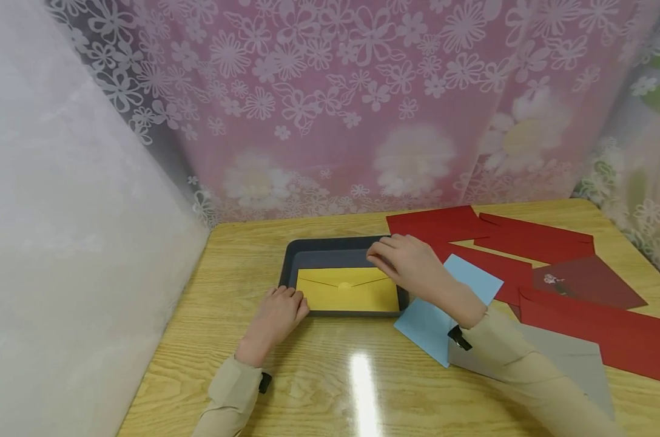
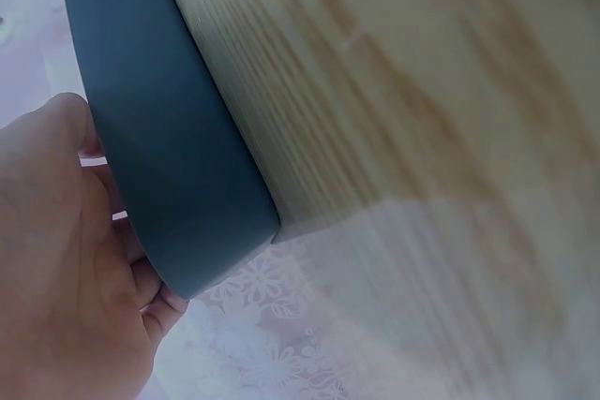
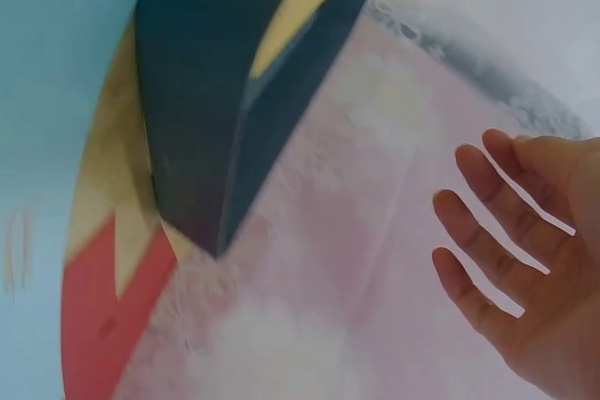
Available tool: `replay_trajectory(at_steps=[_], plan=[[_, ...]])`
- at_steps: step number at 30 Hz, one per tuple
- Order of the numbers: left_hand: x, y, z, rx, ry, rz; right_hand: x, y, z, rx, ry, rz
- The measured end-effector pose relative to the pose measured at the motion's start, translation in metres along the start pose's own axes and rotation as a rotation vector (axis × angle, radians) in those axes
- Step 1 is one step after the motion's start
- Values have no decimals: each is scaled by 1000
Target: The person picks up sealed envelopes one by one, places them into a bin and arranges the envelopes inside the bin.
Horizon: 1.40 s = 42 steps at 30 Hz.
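Note:
A yellow envelope (image 1: 347,292), flap side up, lies in a dark grey tray (image 1: 341,245) on the table. My left hand (image 1: 275,318) holds the tray at its near left corner. In the left wrist view the fingers of that hand (image 2: 66,250) hook over the rim of the tray wall (image 2: 178,138). My right hand (image 1: 409,267) hovers over the tray's right side. The right wrist view shows this hand (image 3: 525,250) holding nothing, its fingers loosely bent and apart from the tray (image 3: 202,110). Below the right wrist lies a light blue envelope (image 1: 425,325).
Several red envelopes (image 1: 597,331) overlap on the right side of the wooden table (image 1: 210,364). Among them are a dark red envelope (image 1: 592,282) with a flower print and a grey one (image 1: 559,358). Flowered curtains (image 1: 335,121) hang behind, and a white sheet (image 1: 79,212) on the left.

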<state>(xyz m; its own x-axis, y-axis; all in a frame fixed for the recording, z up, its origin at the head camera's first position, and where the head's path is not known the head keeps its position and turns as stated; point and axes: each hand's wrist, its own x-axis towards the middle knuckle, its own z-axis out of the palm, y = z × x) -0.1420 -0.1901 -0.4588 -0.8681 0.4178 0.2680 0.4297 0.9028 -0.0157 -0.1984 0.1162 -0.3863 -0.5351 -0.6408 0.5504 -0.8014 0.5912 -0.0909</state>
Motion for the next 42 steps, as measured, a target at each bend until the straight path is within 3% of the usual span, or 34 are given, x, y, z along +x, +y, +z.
replay_trajectory(at_steps=[9, 15, 21, 32, 42], plan=[[-1, 2, -3, -4, 27, 12, -44, 19, -38, -128, 88, 14], [-2, 2, -4, 5, 78, 36, -80, 35, -57, -208, 95, 59], [-2, 2, -3, -3, 65, 31, -113, 47, -69, -247, 77, 105], [-1, 2, -5, 21, 55, 41, -177, 59, -77, -240, -107, 249], [-1, 2, -5, 9, 22, 25, -209, 62, -73, -156, -466, 504]])
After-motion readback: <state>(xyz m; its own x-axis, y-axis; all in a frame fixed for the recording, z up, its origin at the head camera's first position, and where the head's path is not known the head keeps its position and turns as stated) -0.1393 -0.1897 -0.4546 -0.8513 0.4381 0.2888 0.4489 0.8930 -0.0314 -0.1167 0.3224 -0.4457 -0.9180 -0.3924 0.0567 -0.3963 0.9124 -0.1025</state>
